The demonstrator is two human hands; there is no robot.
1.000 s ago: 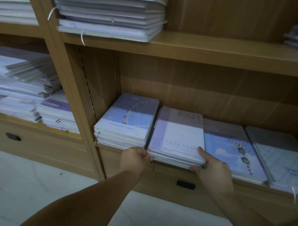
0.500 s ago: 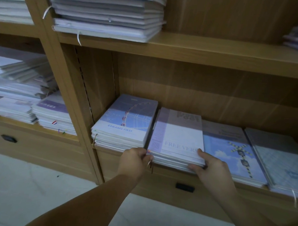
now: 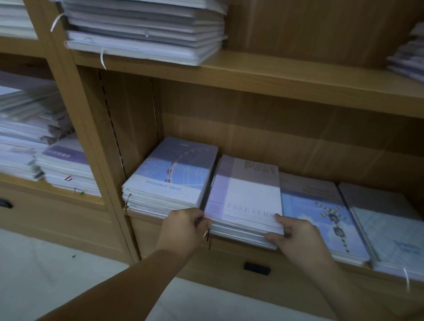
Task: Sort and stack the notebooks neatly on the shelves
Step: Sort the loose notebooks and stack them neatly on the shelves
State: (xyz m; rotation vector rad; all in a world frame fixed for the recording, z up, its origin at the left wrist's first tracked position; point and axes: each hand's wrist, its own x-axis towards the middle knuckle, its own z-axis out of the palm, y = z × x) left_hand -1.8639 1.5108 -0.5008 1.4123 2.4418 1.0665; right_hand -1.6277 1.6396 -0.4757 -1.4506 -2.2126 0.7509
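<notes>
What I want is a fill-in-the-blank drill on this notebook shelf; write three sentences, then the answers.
The blue Ferris-wheel notebook reads ROMANCE ____ on its cover. The left hand and right hand grip the white-and-lilac notebook stack by its ____ corners. The black drawer handle sits ____ that stack.
Answers: FIRST; front; below.

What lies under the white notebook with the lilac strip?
Under the white notebook lies a stack of further notebooks; only their front edges show. Their covers are hidden.

You read "ROMANCE FIRST" on the ferris-wheel notebook at the shelf's left end; "FREE VERS", rest covered, on the lilac-white notebook beside it.
</notes>
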